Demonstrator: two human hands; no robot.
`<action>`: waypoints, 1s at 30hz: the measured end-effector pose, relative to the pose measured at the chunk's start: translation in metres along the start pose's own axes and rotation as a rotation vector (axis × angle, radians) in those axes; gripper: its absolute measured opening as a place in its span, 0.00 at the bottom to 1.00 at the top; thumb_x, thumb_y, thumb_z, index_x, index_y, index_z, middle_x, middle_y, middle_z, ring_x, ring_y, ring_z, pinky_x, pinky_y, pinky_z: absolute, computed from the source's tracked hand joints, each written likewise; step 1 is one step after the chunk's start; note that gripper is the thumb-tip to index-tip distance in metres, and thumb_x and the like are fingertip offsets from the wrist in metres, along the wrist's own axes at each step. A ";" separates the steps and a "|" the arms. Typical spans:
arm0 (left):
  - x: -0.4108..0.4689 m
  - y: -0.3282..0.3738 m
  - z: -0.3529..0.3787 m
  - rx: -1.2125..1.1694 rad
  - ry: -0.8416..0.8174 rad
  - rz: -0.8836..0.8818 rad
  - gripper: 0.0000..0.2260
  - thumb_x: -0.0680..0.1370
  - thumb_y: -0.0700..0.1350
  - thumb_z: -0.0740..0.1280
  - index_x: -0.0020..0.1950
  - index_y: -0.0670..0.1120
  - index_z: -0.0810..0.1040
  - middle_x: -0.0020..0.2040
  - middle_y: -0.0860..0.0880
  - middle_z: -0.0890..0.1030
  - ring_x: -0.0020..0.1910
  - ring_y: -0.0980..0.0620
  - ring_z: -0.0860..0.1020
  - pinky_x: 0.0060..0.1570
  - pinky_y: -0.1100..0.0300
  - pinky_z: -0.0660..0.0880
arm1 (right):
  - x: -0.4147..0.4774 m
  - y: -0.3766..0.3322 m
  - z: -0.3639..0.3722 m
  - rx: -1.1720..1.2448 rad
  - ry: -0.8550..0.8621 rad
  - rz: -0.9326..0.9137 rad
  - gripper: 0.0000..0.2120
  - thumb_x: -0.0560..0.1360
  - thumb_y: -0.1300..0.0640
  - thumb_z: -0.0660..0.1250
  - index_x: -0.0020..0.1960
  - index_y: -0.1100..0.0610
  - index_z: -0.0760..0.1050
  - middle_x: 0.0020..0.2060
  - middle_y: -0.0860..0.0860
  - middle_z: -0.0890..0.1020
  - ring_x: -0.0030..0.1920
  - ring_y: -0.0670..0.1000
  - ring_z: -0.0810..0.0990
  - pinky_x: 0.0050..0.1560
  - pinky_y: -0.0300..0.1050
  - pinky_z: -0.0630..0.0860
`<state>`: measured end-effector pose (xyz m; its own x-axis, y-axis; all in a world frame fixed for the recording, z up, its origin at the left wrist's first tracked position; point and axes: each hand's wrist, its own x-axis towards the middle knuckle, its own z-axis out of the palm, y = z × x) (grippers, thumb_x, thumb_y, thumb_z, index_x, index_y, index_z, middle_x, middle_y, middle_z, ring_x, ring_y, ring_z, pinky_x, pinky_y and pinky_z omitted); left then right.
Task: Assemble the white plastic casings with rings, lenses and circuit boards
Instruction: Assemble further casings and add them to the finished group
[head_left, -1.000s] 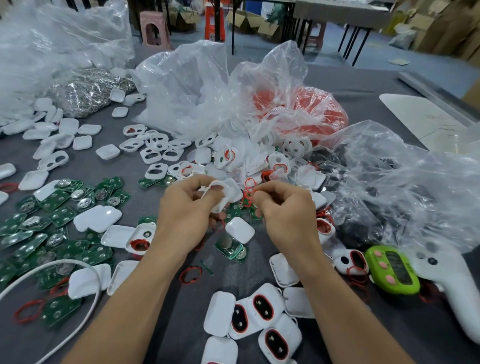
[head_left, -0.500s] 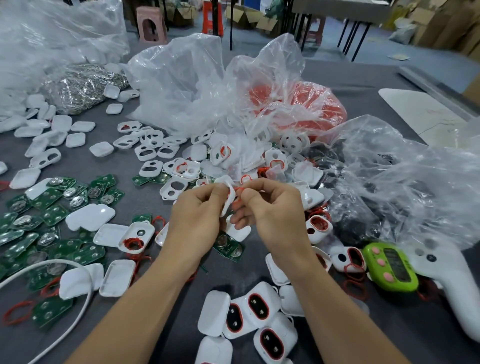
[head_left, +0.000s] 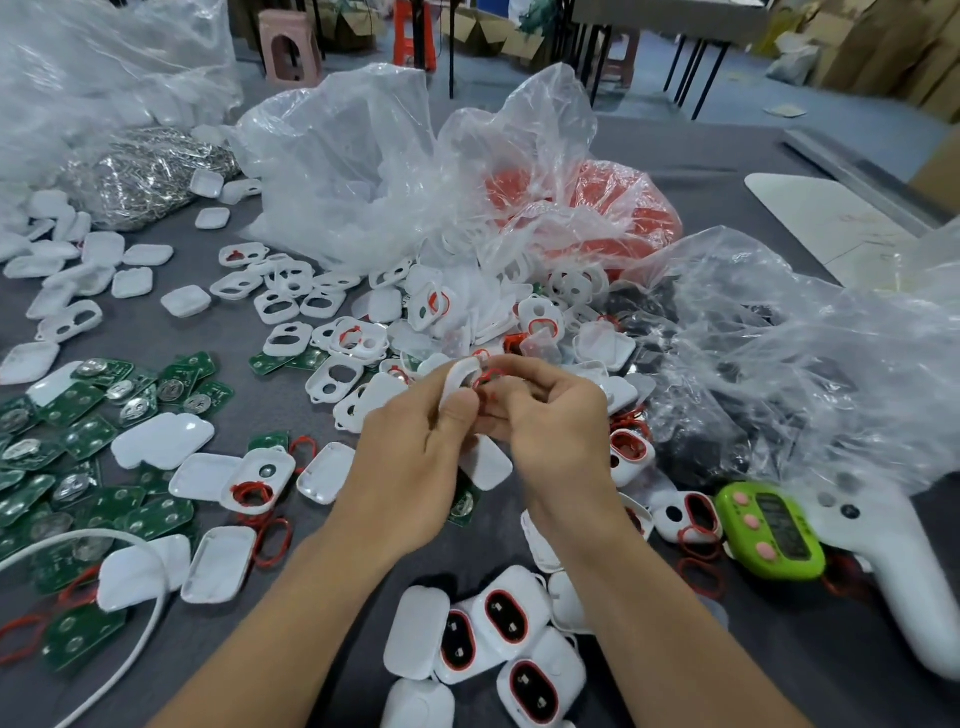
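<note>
My left hand (head_left: 415, 457) grips a white plastic casing (head_left: 460, 376) edge-on above the table centre. My right hand (head_left: 550, 426) pinches a red ring (head_left: 485, 376) against that casing. Loose white casings (head_left: 332, 376) and flat covers (head_left: 161, 439) lie scattered all around. Green circuit boards (head_left: 83, 436) are spread at the left. More red rings (head_left: 272, 540) lie on the grey table (head_left: 779, 670). Several assembled casings (head_left: 509, 623) with red-rimmed openings sit near the front edge, between my forearms.
Clear plastic bags (head_left: 363, 171) hold white parts and red rings behind my hands; another crumpled bag (head_left: 810, 364) is at the right. A green timer (head_left: 769, 535) and a white handheld tool (head_left: 893, 561) lie front right. A white cable (head_left: 140, 639) curves front left.
The casing in my left hand has turned from flat to edge-on, and my right hand has brought the red ring against it. Both hands have drawn closer together.
</note>
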<state>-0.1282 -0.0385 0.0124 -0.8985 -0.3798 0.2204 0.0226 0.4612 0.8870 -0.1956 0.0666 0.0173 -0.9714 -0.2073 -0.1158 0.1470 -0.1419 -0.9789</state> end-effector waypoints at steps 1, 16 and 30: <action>0.001 0.000 0.002 -0.102 0.015 -0.027 0.11 0.83 0.54 0.58 0.51 0.61 0.80 0.44 0.58 0.84 0.45 0.55 0.83 0.44 0.61 0.79 | 0.000 -0.002 -0.001 0.047 -0.009 0.028 0.10 0.79 0.69 0.64 0.47 0.59 0.83 0.35 0.57 0.87 0.35 0.55 0.87 0.37 0.43 0.83; 0.006 0.003 -0.006 -0.639 0.175 -0.281 0.07 0.73 0.37 0.76 0.46 0.49 0.89 0.44 0.45 0.88 0.42 0.51 0.86 0.39 0.63 0.81 | 0.000 -0.006 -0.004 -0.146 0.009 -0.123 0.05 0.76 0.60 0.74 0.42 0.54 0.86 0.30 0.54 0.85 0.27 0.50 0.80 0.33 0.41 0.77; 0.005 -0.002 0.004 -0.459 0.113 -0.187 0.17 0.74 0.33 0.76 0.56 0.52 0.84 0.27 0.55 0.78 0.30 0.58 0.74 0.42 0.55 0.84 | -0.005 -0.004 -0.005 -0.561 0.145 -0.431 0.09 0.75 0.56 0.74 0.37 0.47 0.82 0.31 0.37 0.82 0.33 0.41 0.80 0.33 0.29 0.70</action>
<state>-0.1344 -0.0385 0.0101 -0.8531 -0.5182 0.0611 0.0792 -0.0128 0.9968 -0.1920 0.0734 0.0213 -0.9421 -0.1092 0.3169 -0.3349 0.3447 -0.8769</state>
